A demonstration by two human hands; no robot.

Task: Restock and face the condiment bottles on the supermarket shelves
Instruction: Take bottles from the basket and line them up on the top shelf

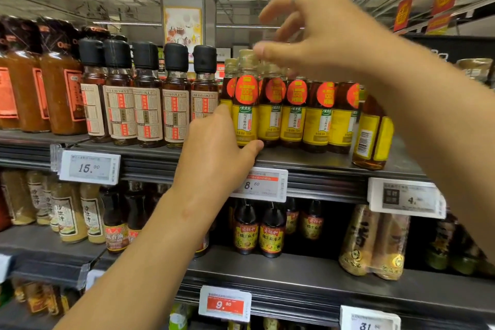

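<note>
Reaching up from the bottom edge, the left hand [214, 150] is wrapping its fingers and thumb around the lower body of the leftmost front yellow-labelled bottle [245, 104], the thumb lying along the base at the shelf edge [308, 163]. That bottle is standing upright, long axis vertical, label facing outward: dark amber oil in glass, a yellow label with a green brand patch and Chinese writing too small to read, a round orange-red sticker on the shoulder and a pale gold cap. Left of those fingers, five black-capped bottles [147, 94] with beige, red-striped paper labels are standing in a row, and beyond them plump jars of orange sauce [59, 88]. Below them a price tag [89, 167] is reading 15.00; just under the left hand's thumb another tag [261, 185] is showing 8.60. To the right, the row of yellow-labelled bottles [308, 115] is continuing, the last one [372, 131] turned so that its barcode is facing out. Above this row the right hand [321, 35], motion-blurred, is hovering with fingers loosely curled and spread, a ring on one; its fingertips are just above the gold caps, and whether they are touching one cannot be told
</note>
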